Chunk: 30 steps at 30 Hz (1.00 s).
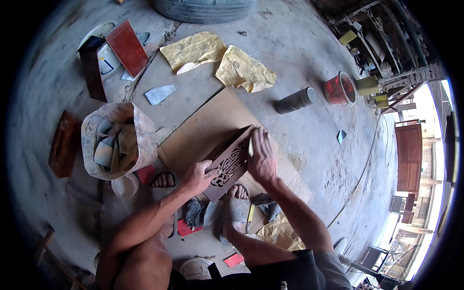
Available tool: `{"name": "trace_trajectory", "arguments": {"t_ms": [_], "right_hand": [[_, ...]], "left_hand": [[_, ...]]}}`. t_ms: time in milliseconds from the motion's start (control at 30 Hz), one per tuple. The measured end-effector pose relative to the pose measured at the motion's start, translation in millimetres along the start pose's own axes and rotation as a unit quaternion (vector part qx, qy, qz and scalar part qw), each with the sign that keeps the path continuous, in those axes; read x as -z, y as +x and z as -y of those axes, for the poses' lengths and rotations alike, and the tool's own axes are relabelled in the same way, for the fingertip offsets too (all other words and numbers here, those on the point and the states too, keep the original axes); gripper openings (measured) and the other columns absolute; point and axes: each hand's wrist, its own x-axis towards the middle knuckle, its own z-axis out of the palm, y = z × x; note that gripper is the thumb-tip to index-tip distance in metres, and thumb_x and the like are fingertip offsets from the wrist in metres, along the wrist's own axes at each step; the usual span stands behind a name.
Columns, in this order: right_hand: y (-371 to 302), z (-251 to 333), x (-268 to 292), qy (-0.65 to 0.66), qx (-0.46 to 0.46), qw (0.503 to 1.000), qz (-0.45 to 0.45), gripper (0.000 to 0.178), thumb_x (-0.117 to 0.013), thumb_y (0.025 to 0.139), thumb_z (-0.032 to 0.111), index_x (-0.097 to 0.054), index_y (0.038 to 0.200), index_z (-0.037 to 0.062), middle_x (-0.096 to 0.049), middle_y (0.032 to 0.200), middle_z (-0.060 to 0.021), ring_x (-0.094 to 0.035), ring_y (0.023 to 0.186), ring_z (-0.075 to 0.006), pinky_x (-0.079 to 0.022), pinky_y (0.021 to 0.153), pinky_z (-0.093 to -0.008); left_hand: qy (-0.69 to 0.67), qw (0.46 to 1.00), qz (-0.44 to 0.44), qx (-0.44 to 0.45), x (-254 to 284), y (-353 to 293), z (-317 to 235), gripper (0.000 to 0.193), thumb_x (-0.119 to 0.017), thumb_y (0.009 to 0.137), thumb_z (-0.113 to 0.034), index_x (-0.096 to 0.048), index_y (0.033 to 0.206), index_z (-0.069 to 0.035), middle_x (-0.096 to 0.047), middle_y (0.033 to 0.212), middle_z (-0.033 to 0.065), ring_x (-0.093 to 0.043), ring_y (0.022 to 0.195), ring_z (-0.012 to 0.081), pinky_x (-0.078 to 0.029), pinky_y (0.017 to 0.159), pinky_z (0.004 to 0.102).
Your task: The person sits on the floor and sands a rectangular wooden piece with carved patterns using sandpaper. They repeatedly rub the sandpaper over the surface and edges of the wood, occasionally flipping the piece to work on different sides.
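A brown wooden panel [229,166] with a cut-out fretwork pattern is held tilted above a flat cardboard sheet [193,137], between my feet. It has a raised side along its far edge, like a shallow box. My left hand [196,178] grips its near left part, thumb on the carved face. At the right end lies my right hand [262,157], fingers straight and pressed together over the edge. A small pale yellowish piece [250,147] shows under these fingers; its kind is mostly hidden.
Left of me stands a whitish bucket [145,140] full of scraps. Crumpled yellowish paper sheets [193,50] lie ahead. A dark cylinder [296,100] and a red bucket [339,89] are at the right. Reddish boards [126,48] lean on a white tub at far left.
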Motion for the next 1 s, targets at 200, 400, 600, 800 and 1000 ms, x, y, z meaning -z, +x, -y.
{"name": "trace_trajectory", "arguments": {"t_ms": [200,400,600,800,1000], "right_hand": [[-8.0,-11.6,9.5,0.013,0.031,0.999,0.004,0.072,-0.055,0.083,-0.002,-0.037,0.153,-0.0079,-0.039,0.157,-0.031,-0.036,0.149,-0.0445,-0.024,0.127,-0.0506],[-43.7,14.2,7.3,0.043,0.055,0.994,0.082,0.082,-0.056,0.076,-0.007,-0.033,0.154,-0.0083,-0.037,0.16,-0.0282,-0.034,0.151,-0.0429,-0.023,0.128,-0.0503],[-32.1,4.8,7.3,0.003,0.037,0.999,0.014,0.076,-0.06,0.079,-0.002,-0.038,0.151,-0.0091,-0.038,0.157,-0.0322,-0.034,0.15,-0.0436,-0.024,0.128,-0.0491],[-47.0,-5.7,13.5,0.059,0.095,0.993,0.046,0.068,-0.059,0.084,0.002,-0.044,0.15,-0.006,-0.043,0.156,-0.0274,-0.038,0.149,-0.0407,-0.025,0.127,-0.0496],[-69.8,44.0,8.6,0.121,0.025,0.989,0.078,0.077,-0.06,0.081,0.002,-0.036,0.154,-0.0078,-0.036,0.16,-0.0295,-0.031,0.152,-0.0422,-0.023,0.128,-0.0506]], "left_hand": [[-0.013,1.0,-0.017,-0.011,-0.6,-1.3,-2.9,0.059,-0.074,0.094,-0.032,-0.06,0.129,0.013,-0.067,0.12,0.0345,-0.066,0.115,0.0449,-0.053,0.098,0.0448],[-0.014,0.999,0.036,0.022,3.4,0.0,3.1,0.062,-0.073,0.094,-0.036,-0.06,0.129,0.014,-0.066,0.122,0.0352,-0.066,0.117,0.0442,-0.053,0.1,0.0453],[-0.076,0.996,0.031,0.016,-1.3,4.6,11.1,0.061,-0.074,0.094,-0.035,-0.061,0.128,0.014,-0.066,0.121,0.0353,-0.067,0.114,0.0448,-0.053,0.098,0.045],[-0.044,0.999,0.008,-0.018,1.5,2.5,0.1,0.058,-0.074,0.093,-0.032,-0.062,0.127,0.013,-0.067,0.118,0.0344,-0.068,0.113,0.0439,-0.054,0.096,0.0435],[-0.014,1.0,-0.001,0.004,3.2,-2.2,7.1,0.06,-0.074,0.093,-0.035,-0.062,0.127,0.012,-0.067,0.119,0.034,-0.067,0.115,0.0438,-0.054,0.098,0.0438]]}}
